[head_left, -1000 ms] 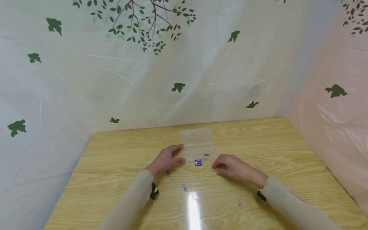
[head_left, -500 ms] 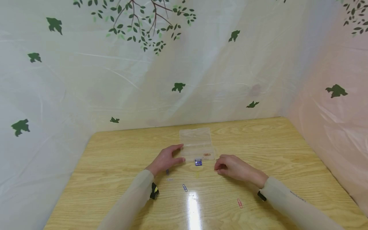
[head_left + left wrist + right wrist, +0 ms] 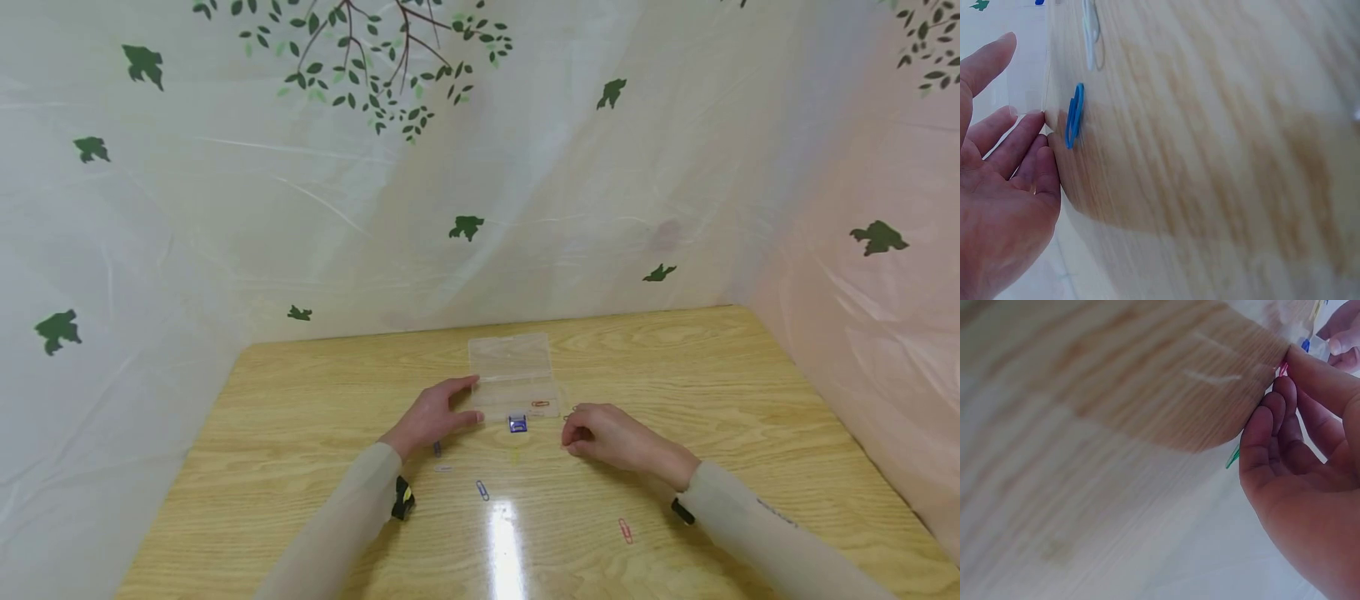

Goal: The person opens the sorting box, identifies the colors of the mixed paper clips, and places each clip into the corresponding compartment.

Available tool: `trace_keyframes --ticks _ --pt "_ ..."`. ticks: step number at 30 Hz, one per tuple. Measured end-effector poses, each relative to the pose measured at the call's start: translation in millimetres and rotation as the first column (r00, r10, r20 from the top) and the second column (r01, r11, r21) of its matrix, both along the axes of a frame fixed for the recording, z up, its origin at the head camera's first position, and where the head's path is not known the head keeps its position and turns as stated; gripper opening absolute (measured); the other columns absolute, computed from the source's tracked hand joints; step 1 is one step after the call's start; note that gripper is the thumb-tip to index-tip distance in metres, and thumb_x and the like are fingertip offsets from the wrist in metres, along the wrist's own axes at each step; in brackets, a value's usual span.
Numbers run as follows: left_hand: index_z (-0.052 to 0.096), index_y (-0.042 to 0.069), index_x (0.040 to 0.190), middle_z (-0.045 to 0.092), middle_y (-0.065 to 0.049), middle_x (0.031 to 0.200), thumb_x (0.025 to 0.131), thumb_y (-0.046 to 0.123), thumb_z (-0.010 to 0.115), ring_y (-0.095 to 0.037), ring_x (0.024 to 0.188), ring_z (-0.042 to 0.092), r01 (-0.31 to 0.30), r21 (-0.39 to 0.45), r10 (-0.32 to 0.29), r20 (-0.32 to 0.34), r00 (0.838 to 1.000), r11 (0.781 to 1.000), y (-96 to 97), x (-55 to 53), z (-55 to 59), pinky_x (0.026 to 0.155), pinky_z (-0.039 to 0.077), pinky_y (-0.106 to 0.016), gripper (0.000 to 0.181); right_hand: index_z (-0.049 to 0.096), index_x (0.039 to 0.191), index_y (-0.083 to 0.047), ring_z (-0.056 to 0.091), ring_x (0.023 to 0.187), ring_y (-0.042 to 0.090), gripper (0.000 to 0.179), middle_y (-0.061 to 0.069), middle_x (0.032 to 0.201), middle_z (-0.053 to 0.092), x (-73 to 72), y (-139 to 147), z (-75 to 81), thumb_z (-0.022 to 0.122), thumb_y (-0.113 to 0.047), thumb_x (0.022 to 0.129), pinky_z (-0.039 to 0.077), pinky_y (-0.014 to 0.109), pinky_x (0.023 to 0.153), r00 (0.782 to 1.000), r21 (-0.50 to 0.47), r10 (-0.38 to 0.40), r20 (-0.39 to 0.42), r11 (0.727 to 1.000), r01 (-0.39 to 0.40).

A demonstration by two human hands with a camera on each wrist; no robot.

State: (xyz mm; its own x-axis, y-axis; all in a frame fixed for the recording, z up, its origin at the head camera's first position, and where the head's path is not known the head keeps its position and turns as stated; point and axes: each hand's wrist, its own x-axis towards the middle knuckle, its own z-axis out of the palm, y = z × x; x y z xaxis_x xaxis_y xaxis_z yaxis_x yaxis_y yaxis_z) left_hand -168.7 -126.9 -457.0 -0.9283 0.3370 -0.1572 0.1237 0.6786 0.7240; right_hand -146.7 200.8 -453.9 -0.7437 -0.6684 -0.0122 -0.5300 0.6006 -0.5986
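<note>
A clear plastic box [image 3: 512,387] lies with its lid folded back, a red paper clip [image 3: 540,403] in its front right part. My left hand [image 3: 435,414] rests at its left side, thumb and fingers spread and fairly straight. Under that wrist are a blue paper clip [image 3: 1075,115] and a white paper clip [image 3: 1089,34]. Right of the box, my right hand [image 3: 611,435] is low over the table, thumb and forefinger together on a red paper clip [image 3: 1283,368], mostly hidden by the fingertips. A green paper clip [image 3: 1233,456] shows behind its curled fingers.
A small blue-edged piece [image 3: 517,424] is at the box's front edge, with a faint yellow item [image 3: 515,455] nearer me. Another blue paper clip [image 3: 482,490] and a pink paper clip [image 3: 626,531] lie on the wooden table [image 3: 337,383]. A printed curtain [image 3: 360,208] stands behind.
My right hand has shifted slightly right, away from the box, and small clips beyond its knuckles have come into view. The left hand and the box have stayed put.
</note>
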Motion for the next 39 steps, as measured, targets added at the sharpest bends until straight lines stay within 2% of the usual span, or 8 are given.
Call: trace_keyframes --ticks 6,14,18,26,34,39 --pt "0.048 0.016 0.156 0.045 -0.010 0.160 0.095 0.032 0.077 -0.034 0.150 0.036 0.003 0.000 -0.003 0.002 1.000 1.000 -0.1 -1.6 0.4 0.124 0.028 -0.050 0.069 0.070 0.088 -0.018 0.053 0.078 0.003 0.014 -0.010 0.088 0.060 -0.2 -0.6 0.8 0.075 -0.006 0.094 0.050 0.024 0.069 1.000 -0.001 0.003 0.011 1.000 -0.003" --pt "0.049 0.016 0.156 0.045 -0.010 0.160 0.095 0.032 0.077 -0.034 0.150 0.037 0.003 -0.002 -0.003 0.005 1.000 1.000 -0.1 -3.2 -0.1 0.123 0.029 -0.050 0.068 0.066 0.090 -0.019 0.052 0.078 0.004 0.016 -0.012 0.087 0.059 2.0 1.6 1.5 0.071 -0.006 0.098 0.049 0.023 0.070 0.999 -0.007 0.009 0.037 1.000 -0.008" --pt "0.049 0.017 0.156 0.045 -0.010 0.160 0.095 0.032 0.077 -0.033 0.150 0.037 0.002 -0.005 -0.002 0.008 1.000 1.000 -0.3 -3.6 -0.4 0.123 0.029 -0.050 0.069 0.067 0.091 -0.018 0.053 0.078 0.004 0.015 -0.013 0.086 0.060 3.2 2.7 3.4 0.071 -0.005 0.098 0.050 0.023 0.070 1.000 -0.034 0.012 0.014 0.999 -0.012" --pt "0.048 0.016 0.156 0.045 -0.011 0.160 0.095 0.032 0.077 -0.034 0.150 0.036 0.003 0.002 -0.003 0.003 1.000 1.000 -0.4 -2.8 -0.4 0.124 0.028 -0.050 0.069 0.073 0.096 -0.015 0.057 0.080 0.004 0.006 -0.012 0.091 0.067 6.0 5.2 6.6 0.074 -0.009 0.096 0.054 0.023 0.071 0.998 -0.073 -0.057 -0.004 0.996 0.057" --pt "0.048 0.017 0.156 0.045 -0.010 0.160 0.096 0.034 0.077 -0.033 0.150 0.036 0.003 -0.005 -0.003 0.008 1.000 1.000 -0.2 -2.3 -0.6 0.123 0.029 -0.050 0.069 0.076 0.101 -0.016 0.062 0.087 0.004 0.012 -0.005 0.097 0.071 6.9 12.9 7.5 0.074 -0.005 0.095 0.058 0.024 0.075 0.997 -0.116 -0.040 -0.069 0.993 0.032" --pt "0.048 0.017 0.156 0.045 -0.010 0.160 0.096 0.034 0.077 -0.033 0.150 0.037 0.002 -0.006 -0.002 0.007 1.000 1.000 -0.1 -1.7 -0.2 0.123 0.029 -0.050 0.069 0.077 0.099 -0.017 0.060 0.086 0.004 0.011 -0.008 0.097 0.066 8.8 14.1 8.7 0.074 -0.007 0.096 0.056 0.024 0.073 0.993 -0.138 -0.056 -0.104 0.990 0.041"
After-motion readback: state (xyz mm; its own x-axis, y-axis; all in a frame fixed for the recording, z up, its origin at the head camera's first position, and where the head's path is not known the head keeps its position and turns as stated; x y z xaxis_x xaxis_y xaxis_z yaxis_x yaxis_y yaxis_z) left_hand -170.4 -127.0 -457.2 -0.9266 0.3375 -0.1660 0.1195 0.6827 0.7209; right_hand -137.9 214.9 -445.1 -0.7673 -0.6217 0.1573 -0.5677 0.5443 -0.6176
